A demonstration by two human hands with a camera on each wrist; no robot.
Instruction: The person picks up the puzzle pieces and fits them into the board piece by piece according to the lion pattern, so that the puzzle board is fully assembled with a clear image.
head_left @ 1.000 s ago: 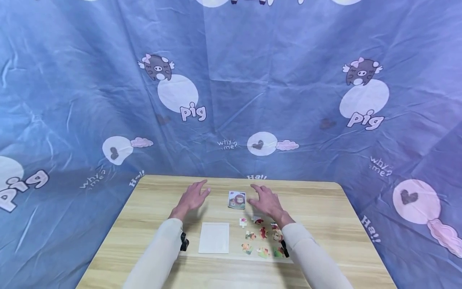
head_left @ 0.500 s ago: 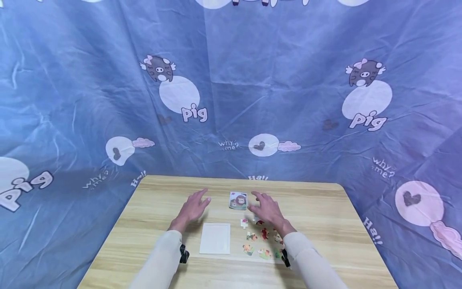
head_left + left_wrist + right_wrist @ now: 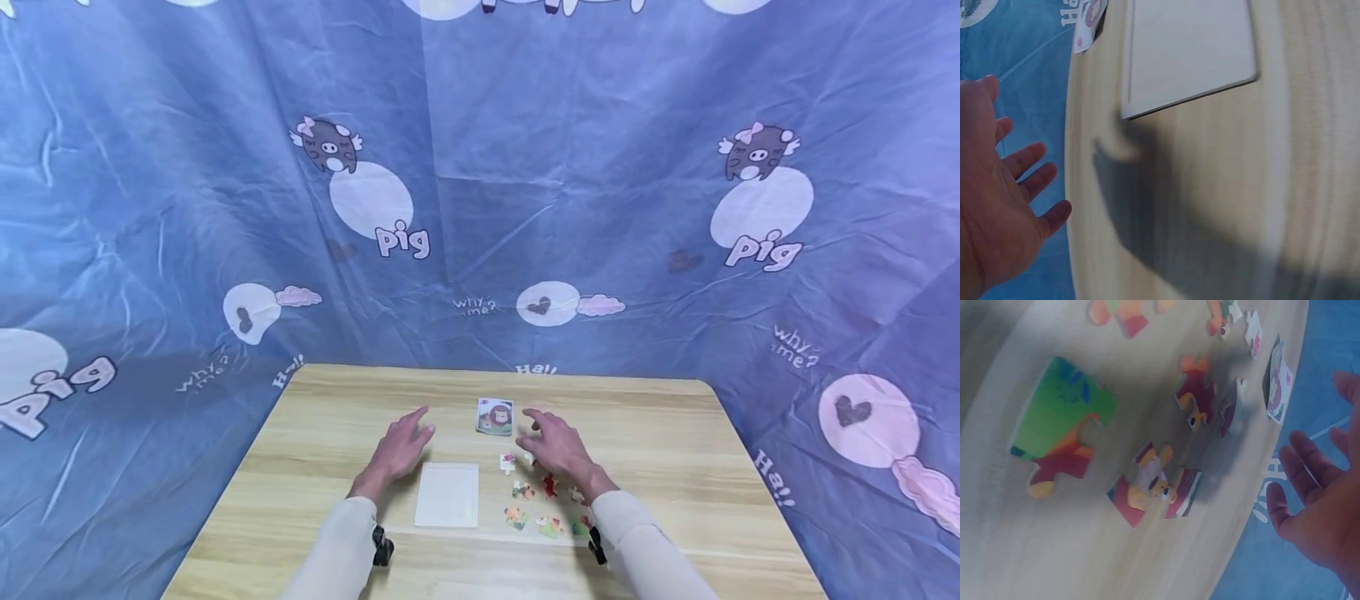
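My left hand [image 3: 399, 446] hovers over the table behind and left of a white puzzle tray [image 3: 447, 496], holding nothing. In the left wrist view its fingers [image 3: 1038, 181] are spread and loosely bent, apart from the tray. My right hand [image 3: 558, 446] is held above the far edge of the scattered jigsaw pieces, its fingers [image 3: 1300, 462] loosely bent around nothing. Between the two hands lies a picture card [image 3: 495, 416] with a lion on it. Several jigsaw pieces, among them a red piece [image 3: 551, 485] and a green piece [image 3: 1063, 406], lie apart; the right hand and wrist hide some.
The wooden table [image 3: 300, 483] ends at a blue curtain [image 3: 480, 208] printed with pigs, which stands behind it and on both sides. A black strap part [image 3: 382, 546] shows at the left wrist and another strap part [image 3: 597, 546] at the right.
Both hands have drawn slightly back toward the person, the left more clearly. The view has shifted a little. The tray, card and pieces lie as before.
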